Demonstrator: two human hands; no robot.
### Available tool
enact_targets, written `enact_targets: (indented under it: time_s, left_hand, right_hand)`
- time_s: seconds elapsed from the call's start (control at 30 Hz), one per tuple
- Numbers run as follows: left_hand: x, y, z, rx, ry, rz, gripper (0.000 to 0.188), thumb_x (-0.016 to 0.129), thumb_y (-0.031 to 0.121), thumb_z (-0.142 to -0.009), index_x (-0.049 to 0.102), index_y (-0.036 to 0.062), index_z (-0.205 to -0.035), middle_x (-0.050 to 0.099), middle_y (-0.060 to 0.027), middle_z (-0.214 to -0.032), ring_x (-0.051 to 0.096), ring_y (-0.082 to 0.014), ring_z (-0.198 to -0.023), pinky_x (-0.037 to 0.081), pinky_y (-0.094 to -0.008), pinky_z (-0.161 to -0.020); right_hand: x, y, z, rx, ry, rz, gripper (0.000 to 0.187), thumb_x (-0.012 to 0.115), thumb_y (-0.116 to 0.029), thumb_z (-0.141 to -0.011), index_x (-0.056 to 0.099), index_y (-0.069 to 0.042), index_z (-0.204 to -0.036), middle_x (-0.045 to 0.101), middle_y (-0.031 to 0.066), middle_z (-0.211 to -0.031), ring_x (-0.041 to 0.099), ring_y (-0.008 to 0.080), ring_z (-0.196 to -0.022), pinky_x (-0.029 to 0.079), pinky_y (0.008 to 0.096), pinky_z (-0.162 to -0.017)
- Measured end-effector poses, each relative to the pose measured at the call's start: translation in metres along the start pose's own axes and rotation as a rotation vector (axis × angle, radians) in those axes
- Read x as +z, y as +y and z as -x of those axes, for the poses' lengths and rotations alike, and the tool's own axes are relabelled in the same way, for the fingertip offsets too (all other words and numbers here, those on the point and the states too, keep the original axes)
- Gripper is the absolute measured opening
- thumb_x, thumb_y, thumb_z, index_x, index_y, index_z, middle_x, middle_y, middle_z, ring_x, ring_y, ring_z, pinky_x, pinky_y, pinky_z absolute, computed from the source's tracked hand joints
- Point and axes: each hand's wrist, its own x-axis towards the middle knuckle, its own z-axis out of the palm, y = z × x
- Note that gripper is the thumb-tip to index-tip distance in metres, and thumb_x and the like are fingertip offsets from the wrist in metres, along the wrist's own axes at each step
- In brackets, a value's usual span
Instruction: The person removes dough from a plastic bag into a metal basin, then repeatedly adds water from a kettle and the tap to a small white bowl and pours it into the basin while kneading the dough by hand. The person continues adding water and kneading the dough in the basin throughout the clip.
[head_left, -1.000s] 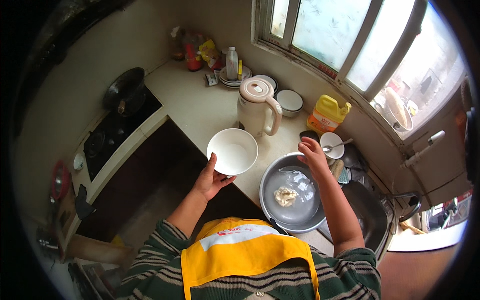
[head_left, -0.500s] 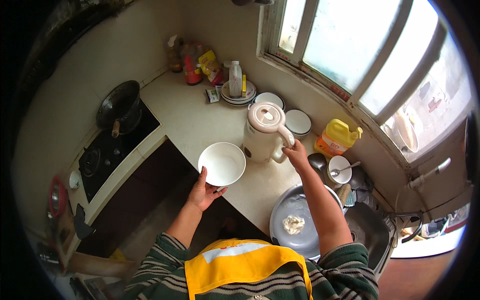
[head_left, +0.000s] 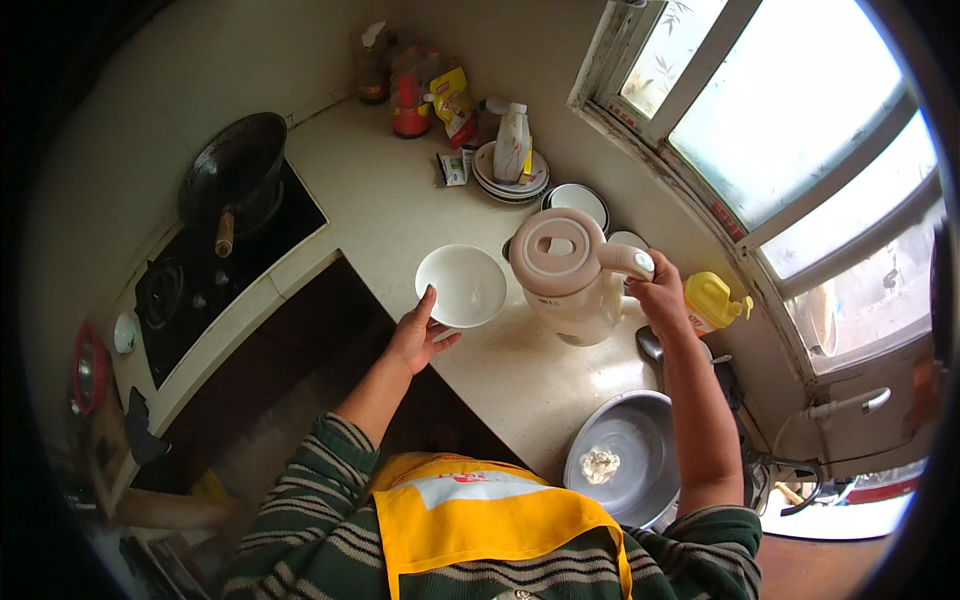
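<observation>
My left hand (head_left: pixel 414 338) grips the near rim of a white bowl (head_left: pixel 462 285), thumb over the edge and fingers beneath. The bowl's inside looks bare. My right hand (head_left: pixel 658 292) is wrapped round the handle of a cream electric kettle (head_left: pixel 562 265) with a lid on top. The kettle appears raised over the counter, just right of the bowl; its spout side is hard to make out. Below my right forearm a grey metal basin (head_left: pixel 640 452) holds a lump of pale dough (head_left: pixel 600 465).
A black wok (head_left: pixel 232 165) sits on the stove (head_left: pixel 190 290) at the left. Stacked plates (head_left: pixel 512 178), white bowls (head_left: pixel 580 203) and bottles line the counter's back. A yellow jug (head_left: pixel 712 300) stands by the window, near a ladle (head_left: pixel 650 345). The counter's front edge (head_left: pixel 440 375) runs beneath the bowl.
The kettle has come up and nearer, lifted by my right hand. My left hand still holds the bowl beside it. The whole view has shifted as my head moved.
</observation>
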Motion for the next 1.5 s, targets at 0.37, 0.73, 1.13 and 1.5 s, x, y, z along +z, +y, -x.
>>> enact_targets:
  time_s: [0.37, 0.73, 1.13, 1.5]
  left_hand:
    - [-0.007, 0.008, -0.017, -0.02, -0.044, -0.047, 0.085, 0.063, 0.069, -0.071, 0.045, 0.0086, -0.127, 0.051, -0.0066, -0.118, 0.048, -0.0216, -0.111, 0.044, -0.0416, -0.091]
    - [-0.012, 0.009, -0.022, -0.043, -0.103, -0.063, 0.088, 0.064, 0.07, -0.069, 0.043, 0.0103, -0.131, 0.05, -0.0064, -0.122, 0.046, -0.0209, -0.114, 0.042, -0.0414, -0.093]
    - [-0.018, 0.008, -0.03, -0.072, -0.116, -0.042, 0.086, 0.065, 0.069, -0.07, 0.044, 0.0111, -0.129, 0.05, -0.006, -0.121, 0.047, -0.0214, -0.113, 0.041, -0.0432, -0.093]
    - [-0.024, 0.007, -0.035, -0.081, -0.101, -0.014, 0.084, 0.065, 0.066, -0.072, 0.042, 0.01, -0.13, 0.049, -0.0068, -0.124, 0.046, -0.0221, -0.115, 0.042, -0.0441, -0.093]
  right_hand:
    - [0.033, -0.08, -0.018, -0.344, -0.061, 0.677, 0.018, 0.053, 0.005, -0.065, 0.055, -0.002, -0.082, 0.06, 0.0167, -0.081, 0.058, 0.0356, -0.083, 0.046, 0.0404, -0.071]
    - [0.047, -0.099, -0.034, -0.384, -0.088, 0.944, 0.022, 0.053, 0.001, -0.066, 0.057, -0.006, -0.087, 0.062, 0.0129, -0.085, 0.057, 0.0348, -0.09, 0.044, 0.0443, -0.077]
    - [0.058, -0.114, -0.035, -0.399, -0.08, 1.017, 0.022, 0.052, 0.001, -0.067, 0.058, -0.007, -0.087, 0.062, 0.0114, -0.087, 0.057, 0.0324, -0.094, 0.041, 0.0436, -0.081]
    - [0.066, -0.114, -0.04, -0.436, -0.082, 1.076, 0.022, 0.054, 0.0, -0.068, 0.056, -0.008, -0.087, 0.062, 0.0116, -0.086, 0.057, 0.0328, -0.092, 0.041, 0.0431, -0.078]
